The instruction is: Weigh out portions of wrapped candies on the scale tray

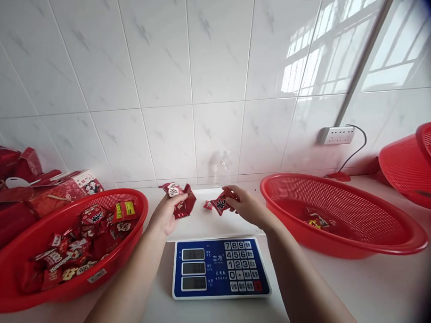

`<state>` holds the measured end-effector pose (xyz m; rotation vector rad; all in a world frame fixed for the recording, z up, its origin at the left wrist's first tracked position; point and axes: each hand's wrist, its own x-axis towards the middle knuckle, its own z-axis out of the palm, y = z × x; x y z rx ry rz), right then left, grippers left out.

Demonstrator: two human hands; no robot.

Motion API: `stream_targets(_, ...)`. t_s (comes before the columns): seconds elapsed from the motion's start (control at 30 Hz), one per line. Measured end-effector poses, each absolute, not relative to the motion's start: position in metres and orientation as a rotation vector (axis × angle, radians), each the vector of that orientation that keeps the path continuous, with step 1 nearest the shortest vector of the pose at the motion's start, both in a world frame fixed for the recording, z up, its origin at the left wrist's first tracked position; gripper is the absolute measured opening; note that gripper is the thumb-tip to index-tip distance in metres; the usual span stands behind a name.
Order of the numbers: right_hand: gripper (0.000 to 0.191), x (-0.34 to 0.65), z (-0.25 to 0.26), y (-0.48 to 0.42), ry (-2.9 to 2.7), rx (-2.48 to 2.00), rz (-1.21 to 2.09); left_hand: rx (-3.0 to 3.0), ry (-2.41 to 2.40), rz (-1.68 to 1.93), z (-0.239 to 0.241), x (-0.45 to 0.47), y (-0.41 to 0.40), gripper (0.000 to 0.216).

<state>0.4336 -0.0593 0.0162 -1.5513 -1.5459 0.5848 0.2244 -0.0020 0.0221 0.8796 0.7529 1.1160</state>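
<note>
My left hand [163,216] is closed around a few red wrapped snack packets [185,206], held over the left part of the white weighing tray [203,229]. Over its right part, the fingers of my right hand [248,206] grip red snack packets with dark print [220,203]. Beside them shows a small red wrapper end [207,205]; I cannot tell whether it belongs to the held packets. In front of the tray is the scale's blue panel [219,260], with three displays and a number keypad.
To the left, a red basket [141,206] holds many packets, with red boxes [57,188] behind it. A red basket [346,249] with a few packets stands right. Further right are stacked red baskets [395,167]. A clear bottle [226,163] stands by the wall, left of a power strip [338,135].
</note>
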Motion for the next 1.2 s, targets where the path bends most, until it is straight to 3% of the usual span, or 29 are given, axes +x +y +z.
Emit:
stream_targets(0.1,0.033,0.443,0.007,-0.056,-1.690,-1.722,0.470,0.653,0.740,1.167,0.020,0.225,0.000,0.014)
stream_targets(0.23,0.039,0.436,0.005,-0.056,-1.670,-1.788,0.223,0.673,0.744,1.218,0.019,0.227,-0.008,0.022)
stream_targets(0.47,0.046,0.394,0.022,-0.072,-1.628,-1.185,0.826,0.955,0.728,1.216,0.013,0.233,-0.028,0.036)
stream_targets(0.67,0.036,0.385,0.015,-0.068,-1.523,-1.197,0.818,1.051,0.694,1.180,0.012,0.232,-0.028,0.035)
stream_targets(0.8,0.035,0.393,0.014,-0.064,-1.459,-1.253,0.646,1.078,0.719,1.310,0.014,0.228,-0.023,0.029)
stream_targets(0.93,0.021,0.389,0.011,-0.062,-1.475,-1.439,0.310,1.021,0.744,1.501,0.019,0.220,-0.018,0.029)
stream_targets(1.2,0.022,0.394,0.008,-0.067,-2.188,-1.424,0.183,1.053,0.716,1.520,0.024,0.214,-0.017,0.030)
